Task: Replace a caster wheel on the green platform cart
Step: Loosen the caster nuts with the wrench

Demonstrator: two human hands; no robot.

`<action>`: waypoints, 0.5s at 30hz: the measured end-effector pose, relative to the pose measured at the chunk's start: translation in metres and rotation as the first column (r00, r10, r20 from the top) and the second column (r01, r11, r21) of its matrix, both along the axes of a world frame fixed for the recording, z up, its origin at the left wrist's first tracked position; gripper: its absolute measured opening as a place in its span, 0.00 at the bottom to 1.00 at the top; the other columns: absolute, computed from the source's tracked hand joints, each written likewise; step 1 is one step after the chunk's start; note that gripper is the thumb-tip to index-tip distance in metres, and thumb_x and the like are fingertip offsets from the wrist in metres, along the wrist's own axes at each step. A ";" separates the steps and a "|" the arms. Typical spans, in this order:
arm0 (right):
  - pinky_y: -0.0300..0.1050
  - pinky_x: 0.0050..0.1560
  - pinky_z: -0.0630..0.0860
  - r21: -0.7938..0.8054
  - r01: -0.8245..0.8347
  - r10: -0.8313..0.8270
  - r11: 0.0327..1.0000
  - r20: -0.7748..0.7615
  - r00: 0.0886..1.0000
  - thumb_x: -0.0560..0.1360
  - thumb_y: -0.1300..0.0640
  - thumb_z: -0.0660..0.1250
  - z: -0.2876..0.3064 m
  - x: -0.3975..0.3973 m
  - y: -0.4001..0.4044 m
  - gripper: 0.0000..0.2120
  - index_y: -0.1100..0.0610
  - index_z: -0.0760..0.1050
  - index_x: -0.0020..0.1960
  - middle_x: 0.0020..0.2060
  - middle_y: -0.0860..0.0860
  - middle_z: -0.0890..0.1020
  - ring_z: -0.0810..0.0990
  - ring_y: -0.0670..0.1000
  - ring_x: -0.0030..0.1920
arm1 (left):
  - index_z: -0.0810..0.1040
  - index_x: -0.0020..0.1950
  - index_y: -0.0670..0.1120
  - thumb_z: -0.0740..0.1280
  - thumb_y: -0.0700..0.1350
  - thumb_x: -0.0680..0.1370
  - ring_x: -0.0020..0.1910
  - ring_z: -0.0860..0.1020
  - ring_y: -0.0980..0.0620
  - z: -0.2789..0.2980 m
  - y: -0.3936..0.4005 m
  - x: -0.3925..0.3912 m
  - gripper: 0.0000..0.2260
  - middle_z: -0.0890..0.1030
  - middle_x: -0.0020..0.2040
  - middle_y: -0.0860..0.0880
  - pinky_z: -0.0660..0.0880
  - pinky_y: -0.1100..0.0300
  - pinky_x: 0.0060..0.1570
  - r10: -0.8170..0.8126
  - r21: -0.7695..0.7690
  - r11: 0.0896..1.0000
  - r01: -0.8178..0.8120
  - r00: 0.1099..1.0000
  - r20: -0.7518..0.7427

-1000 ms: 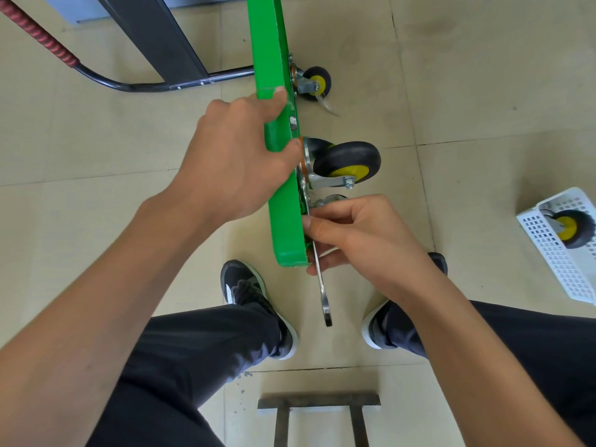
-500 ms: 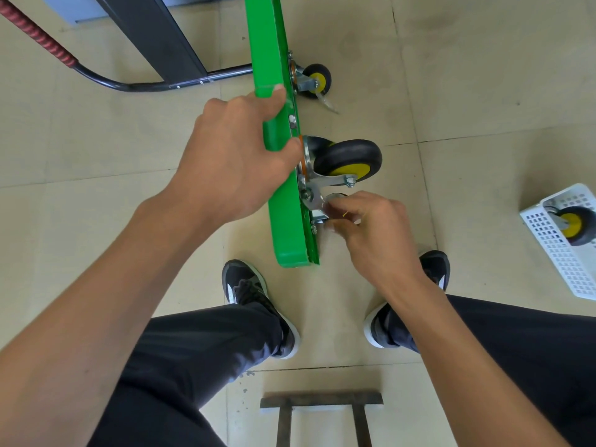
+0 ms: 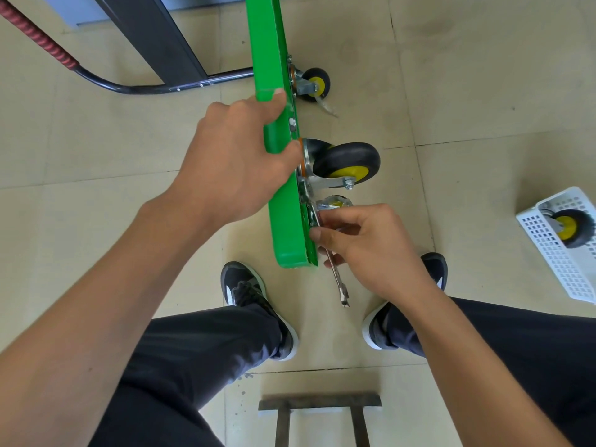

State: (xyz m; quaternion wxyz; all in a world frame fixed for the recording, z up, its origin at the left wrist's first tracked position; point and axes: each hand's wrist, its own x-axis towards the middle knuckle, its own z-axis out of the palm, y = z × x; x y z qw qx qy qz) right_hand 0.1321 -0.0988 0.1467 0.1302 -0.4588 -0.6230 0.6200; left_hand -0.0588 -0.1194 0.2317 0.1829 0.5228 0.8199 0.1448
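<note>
The green platform cart (image 3: 288,227) stands on its side edge on the tiled floor. My left hand (image 3: 238,162) grips its upper edge, thumb curled over the underside. A black caster wheel (image 3: 347,162) with a yellow hub sits in a steel bracket on the cart's underside near me. My right hand (image 3: 367,246) holds a steel wrench (image 3: 338,282) whose head lies at the caster's mounting plate; its free end points toward my feet. A second, smaller-looking caster (image 3: 314,83) is fixed farther along the deck.
A white perforated basket (image 3: 561,269) at the right holds a loose caster wheel (image 3: 571,227). The cart's black handle with a red grip (image 3: 48,50) lies at the upper left. A dark metal frame (image 3: 319,411) stands behind my shoes (image 3: 245,285).
My right hand went up to the caster bracket, then came back down along the cart edge with the wrench handle showing again below it. My left hand has kept its grip.
</note>
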 end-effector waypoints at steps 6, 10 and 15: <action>0.60 0.46 0.82 0.029 0.000 0.000 1.000 0.013 1.000 0.74 0.55 0.75 0.002 -0.002 -0.002 0.06 0.52 0.86 0.51 0.40 0.47 0.87 0.85 0.52 0.42 | 0.66 0.78 0.50 0.64 0.55 0.78 0.67 0.75 0.41 0.000 0.000 0.000 0.28 0.74 0.72 0.46 0.73 0.46 0.67 -0.012 0.014 1.000 0.013 1.000 -0.012; 0.59 0.45 0.83 0.014 -0.008 0.008 1.000 0.015 1.000 0.74 0.57 0.75 0.000 -0.002 -0.005 0.05 0.52 0.86 0.50 0.39 0.48 0.87 0.86 0.52 0.40 | 0.65 0.78 0.50 0.65 0.54 0.79 0.67 0.75 0.43 0.000 0.000 0.002 0.28 0.73 0.73 0.47 0.74 0.47 0.66 -0.012 0.018 1.000 0.013 1.000 -0.013; 0.56 0.37 0.84 -0.075 0.006 -0.004 0.997 0.025 1.000 0.76 0.60 0.73 -0.005 0.003 -0.007 0.06 0.50 0.84 0.45 0.38 0.55 0.86 0.85 0.57 0.36 | 0.66 0.78 0.50 0.64 0.55 0.78 0.67 0.75 0.42 0.001 0.000 0.001 0.28 0.74 0.72 0.46 0.73 0.46 0.67 -0.004 0.013 1.000 0.004 1.000 -0.002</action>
